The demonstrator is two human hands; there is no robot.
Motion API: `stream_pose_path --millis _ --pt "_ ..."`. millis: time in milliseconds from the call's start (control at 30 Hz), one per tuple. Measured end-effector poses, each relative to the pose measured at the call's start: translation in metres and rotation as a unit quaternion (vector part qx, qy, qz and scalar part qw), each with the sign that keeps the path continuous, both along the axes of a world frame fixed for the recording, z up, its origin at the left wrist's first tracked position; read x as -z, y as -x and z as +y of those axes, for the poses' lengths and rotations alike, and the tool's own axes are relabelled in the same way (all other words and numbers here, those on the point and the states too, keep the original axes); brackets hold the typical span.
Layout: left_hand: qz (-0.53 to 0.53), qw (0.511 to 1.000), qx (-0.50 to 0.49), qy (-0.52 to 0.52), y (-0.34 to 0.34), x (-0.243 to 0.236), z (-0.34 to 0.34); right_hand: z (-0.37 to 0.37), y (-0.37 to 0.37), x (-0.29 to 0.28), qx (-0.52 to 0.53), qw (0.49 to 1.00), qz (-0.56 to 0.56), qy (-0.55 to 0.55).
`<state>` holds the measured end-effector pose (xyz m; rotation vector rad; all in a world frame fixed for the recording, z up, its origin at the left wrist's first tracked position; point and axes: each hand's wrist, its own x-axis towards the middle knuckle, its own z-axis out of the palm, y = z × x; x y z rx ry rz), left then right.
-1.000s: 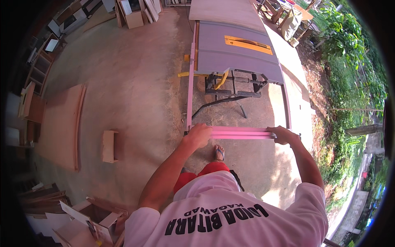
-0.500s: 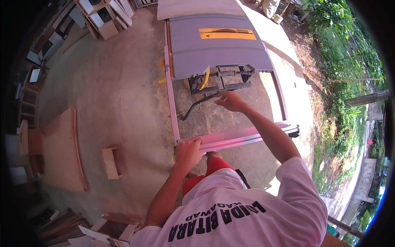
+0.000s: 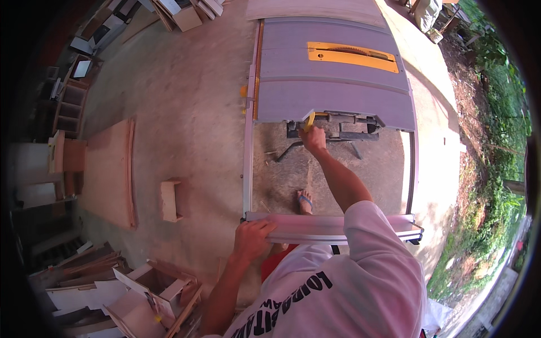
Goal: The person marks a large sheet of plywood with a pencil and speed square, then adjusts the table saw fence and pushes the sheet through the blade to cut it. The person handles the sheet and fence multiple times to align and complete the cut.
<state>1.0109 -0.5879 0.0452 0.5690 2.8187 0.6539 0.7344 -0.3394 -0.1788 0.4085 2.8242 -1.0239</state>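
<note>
Right hand [image 3: 314,138] grasps the yellow lever [image 3: 310,120] at the near edge of the saw worktop [image 3: 332,98]; left hand [image 3: 252,238] lies on the rail [image 3: 307,228], its grip unclear. Seemingly the lever is being worked; next calls for a steady rail.

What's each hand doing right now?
Left hand: on the metal rail, near its left end; whether it's gripping can't be told.
Right hand: closed on the yellow lever.

White, black-lettered shirt [image 3: 355,276], probably red shorts [image 3: 275,263], blue-strapped sandal [image 3: 305,199]
</note>
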Motion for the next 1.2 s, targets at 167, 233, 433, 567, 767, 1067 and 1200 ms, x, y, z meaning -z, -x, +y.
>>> stream_pose_path --millis 167,233,433,567,767,1067,1200 --pt "0.005 1.0 0.006 0.004 0.006 -0.008 0.005 -0.048 0.007 0.019 0.164 0.971 0.032 0.172" --pt "0.011 0.999 0.025 -0.018 0.016 -0.007 0.011 -0.059 0.02 0.021 0.195 0.911 0.014 0.363" --pt "-0.003 0.998 0.008 0.06 -0.003 -0.003 -0.005 -0.059 -0.044 -0.059 -0.398 0.857 -0.301 0.129" --pt "-0.054 0.997 0.022 0.044 -0.001 -0.012 -0.007 0.032 -0.137 -0.18 -0.56 0.693 -0.453 0.009" --pt "-0.032 0.998 0.053 0.028 -0.006 -0.001 -0.004 0.094 -0.241 -0.236 -0.349 0.824 -0.446 0.005" --pt "0.008 0.998 0.058 0.033 -0.067 0.005 -0.024 0.074 -0.309 -0.22 -0.331 0.85 -0.41 0.018" --pt "0.016 0.997 0.072 0.018 -0.071 0.004 -0.028 0.079 -0.32 -0.214 -0.31 0.868 -0.389 0.014"
